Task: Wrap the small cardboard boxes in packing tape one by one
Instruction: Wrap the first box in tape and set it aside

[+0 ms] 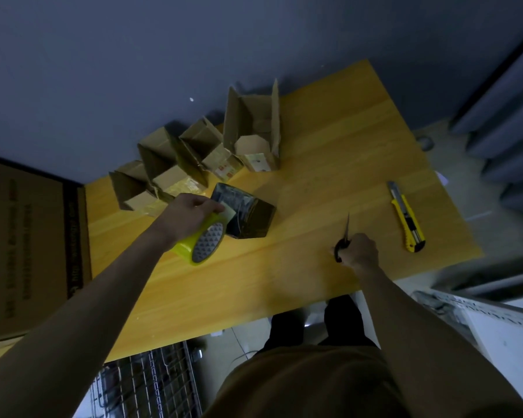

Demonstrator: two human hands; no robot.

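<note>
Presumably mid-wrap: left hand (183, 217) grasping tape roll (201, 241) beside box (246, 214), right hand (360, 250) clenching scissors (343, 241); slack tape risks wrinkling.

The table (329, 164) is honey-yellow wood with a fine straight grain, and the open boxes (194, 152) on it are plain brown cardboard. The tape roll (201, 242) is translucent yellow, its grey core face patterned with small dark triangles, beside a box (248, 217) wrapped in glossy dark film. The utility knife (406, 218) is yellow and black, the scissors (343, 242) black-handled, the wall (163, 40) grey-blue.
</note>
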